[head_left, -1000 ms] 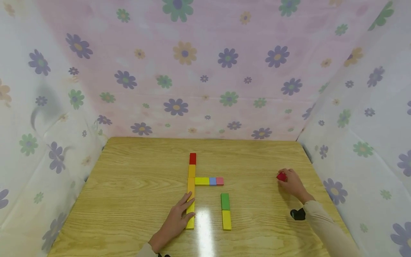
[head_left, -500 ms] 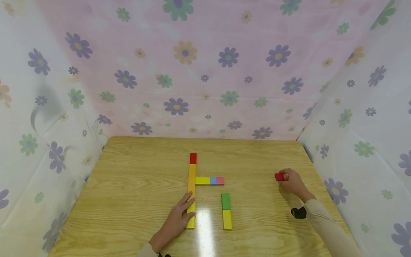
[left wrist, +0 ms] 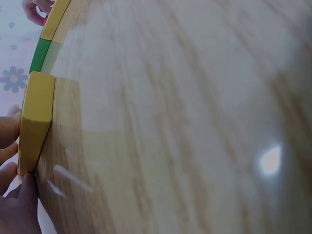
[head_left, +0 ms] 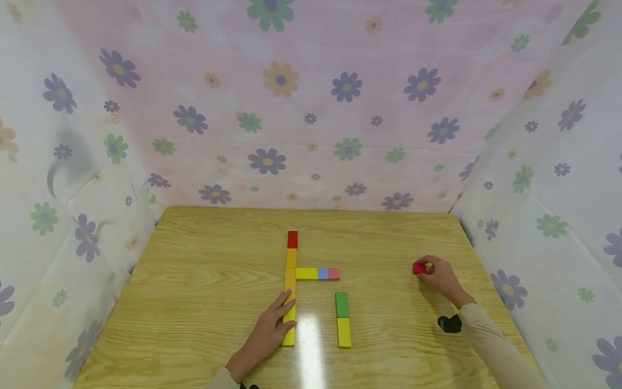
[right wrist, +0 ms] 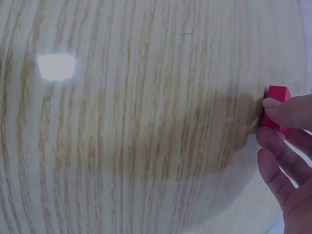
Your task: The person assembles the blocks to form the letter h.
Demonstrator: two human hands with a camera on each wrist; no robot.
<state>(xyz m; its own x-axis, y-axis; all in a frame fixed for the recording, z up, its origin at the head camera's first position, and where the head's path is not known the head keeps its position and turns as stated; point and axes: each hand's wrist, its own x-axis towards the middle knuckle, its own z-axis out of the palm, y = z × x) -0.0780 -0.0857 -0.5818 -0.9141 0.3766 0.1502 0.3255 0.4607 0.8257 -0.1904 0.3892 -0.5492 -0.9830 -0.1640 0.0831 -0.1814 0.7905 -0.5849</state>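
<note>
My right hand (head_left: pixel 441 276) pinches a small red block (head_left: pixel 419 268) between thumb and fingers at the right of the table. In the right wrist view, that red block (right wrist: pixel 277 97) sits between thumb and fingertips close to the wood. My left hand (head_left: pixel 264 332) rests on the near part of an upright column, its fingers spread over the yellow blocks (head_left: pixel 289 337). The column continues through orange blocks (head_left: pixel 290 259) to a dark red block (head_left: pixel 292 240) at its far end. The left wrist view has the fingers touching a yellow block (left wrist: pixel 38 107).
A yellow (head_left: pixel 306 274), a blue (head_left: pixel 323 274) and a pink block (head_left: pixel 333 274) branch right from the column. Apart from these, a green block (head_left: pixel 342 304) touches a yellow block (head_left: pixel 344 332). Flowered cloth (head_left: pixel 311 108) surrounds the wooden table (head_left: pixel 204 259).
The red block in my right hand has shifted slightly left and turned, so a flatter side shows. My left hand and the laid blocks stay where they were.
</note>
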